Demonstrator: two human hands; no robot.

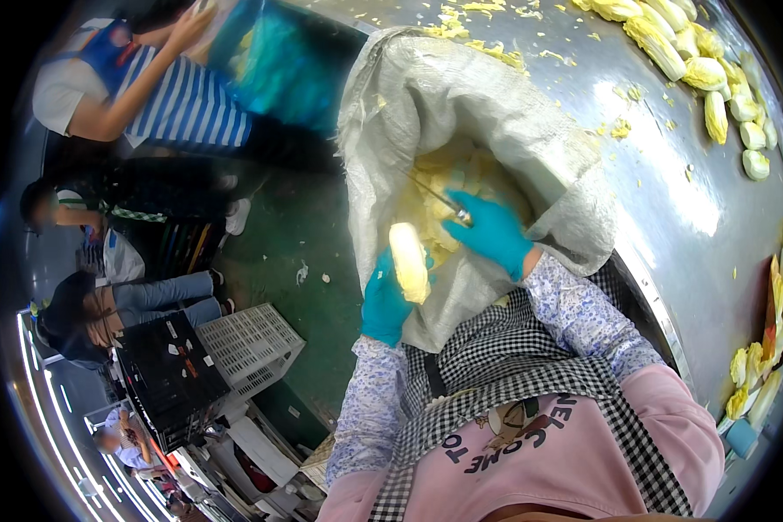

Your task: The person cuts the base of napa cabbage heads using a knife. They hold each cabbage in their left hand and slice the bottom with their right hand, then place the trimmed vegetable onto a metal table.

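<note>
A pale yellow head of napa cabbage (pixel 408 263) lies in my left hand (pixel 385 298), whose teal-gloved fingers wrap around its side. My right hand (pixel 492 230), gloved in the same teal, grips a knife (pixel 439 198) by its handle. The thin blade points up and to the left, apart from the cabbage. Both hands are over the mouth of a white woven sack (pixel 483 103). Loose yellow cabbage leaves (pixel 439 230) lie inside it, partly hidden by my hands.
Trimmed cabbages (pixel 705 73) lie on the metal table (pixel 661 187) at the far right, with leaf scraps around. More leaves (pixel 761 374) sit near its right edge. A teal bag (pixel 291 74) stands beyond the sack. Crates (pixel 252 348) and several people (pixel 161 87) are at left.
</note>
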